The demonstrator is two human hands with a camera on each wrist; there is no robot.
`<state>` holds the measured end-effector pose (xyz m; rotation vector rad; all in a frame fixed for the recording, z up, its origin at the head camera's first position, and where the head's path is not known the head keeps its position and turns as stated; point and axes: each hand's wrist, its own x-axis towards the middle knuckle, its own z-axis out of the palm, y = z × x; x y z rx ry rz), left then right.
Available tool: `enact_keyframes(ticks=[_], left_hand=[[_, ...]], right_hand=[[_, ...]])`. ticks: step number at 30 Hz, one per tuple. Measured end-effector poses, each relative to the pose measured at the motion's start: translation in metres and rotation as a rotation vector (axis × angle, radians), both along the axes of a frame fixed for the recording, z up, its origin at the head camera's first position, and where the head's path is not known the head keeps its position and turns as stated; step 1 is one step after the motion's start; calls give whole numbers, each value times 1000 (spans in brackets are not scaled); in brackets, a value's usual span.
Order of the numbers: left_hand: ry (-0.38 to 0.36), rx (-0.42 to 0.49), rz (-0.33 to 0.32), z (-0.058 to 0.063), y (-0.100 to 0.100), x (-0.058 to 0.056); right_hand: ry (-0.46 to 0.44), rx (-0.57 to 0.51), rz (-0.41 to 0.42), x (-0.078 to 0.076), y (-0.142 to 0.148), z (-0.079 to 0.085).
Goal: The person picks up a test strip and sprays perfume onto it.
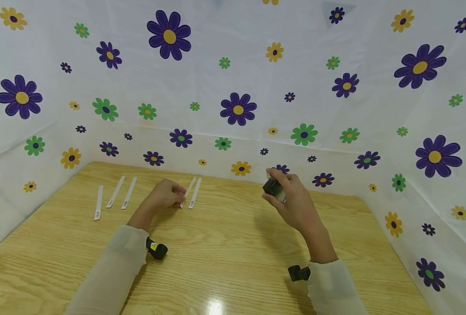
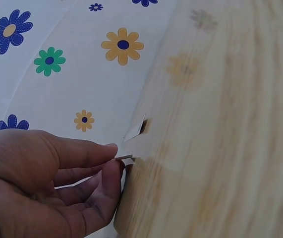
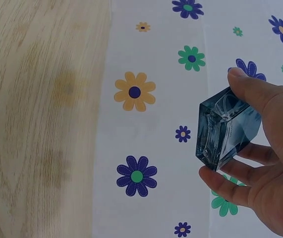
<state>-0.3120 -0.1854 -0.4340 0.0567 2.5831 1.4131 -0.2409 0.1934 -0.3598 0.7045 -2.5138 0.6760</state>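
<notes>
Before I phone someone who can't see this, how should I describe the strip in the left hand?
Toward the far edge of the wood-grain table, find the pair of white strips furthest right. It is the pair's left strip, the only one the left hand pinches.

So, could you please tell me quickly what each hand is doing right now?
Left hand: closed, pinching a white strip between thumb and fingers.
Right hand: closed around a glass bottle.
</notes>
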Motion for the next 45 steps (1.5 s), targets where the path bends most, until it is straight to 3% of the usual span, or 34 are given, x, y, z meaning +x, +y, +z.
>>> enact_keyframes(ticks=[14,26,32,36,45], left_hand=[[45,-54,-27,8,-12,0],[22,1,-25,19,-35,6],[22,12,-2,29,-58,11],[34,-11,-25,35,-78,17],[38,-101,-53,39,-126,28]], right_hand=[[13,5,13,0,0,3],[-14,0,14,-1,-6,2],[-17,3,10,0,-6,3],[-19,4,8,1,-5,3],[-20,5,-6,4,-2,4]])
